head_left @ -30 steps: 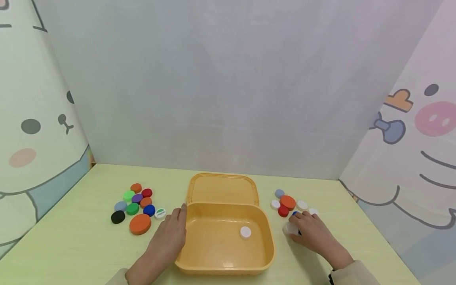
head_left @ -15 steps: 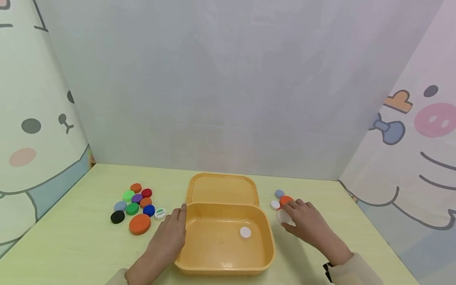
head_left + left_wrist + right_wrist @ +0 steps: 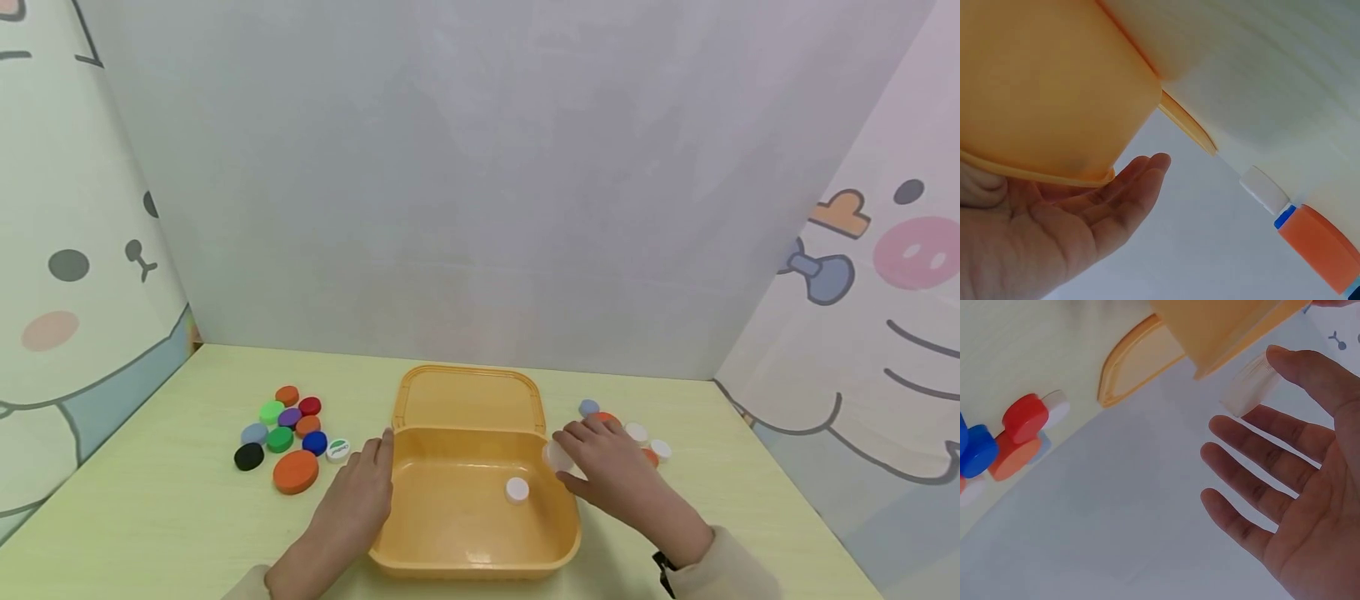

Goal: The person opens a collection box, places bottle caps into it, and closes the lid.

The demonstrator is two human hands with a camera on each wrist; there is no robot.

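My right hand [image 3: 611,467] pinches a translucent whitish bottle cap [image 3: 1250,384] between thumb and index finger, over the right rim of the yellow plastic box [image 3: 472,570]. Its other fingers are spread loosely, as the right wrist view shows. My left hand [image 3: 356,492] rests along the box's left rim. In the left wrist view, its relaxed fingers [image 3: 1141,187] reach past the rim's corner. One white bottle cap [image 3: 517,490] lies on the box floor, right of the middle.
Left of the box lie several coloured bottle caps, among them a large orange cap [image 3: 296,472] and a black cap [image 3: 249,456]. More caps, including a white cap [image 3: 636,432], lie on the right, partly hidden by my right hand. The box's yellow lid [image 3: 468,398] lies behind it.
My right hand has lifted the translucent cap from the right-hand group and carried it leftward to the box's right rim. My left hand and the box have stayed put.
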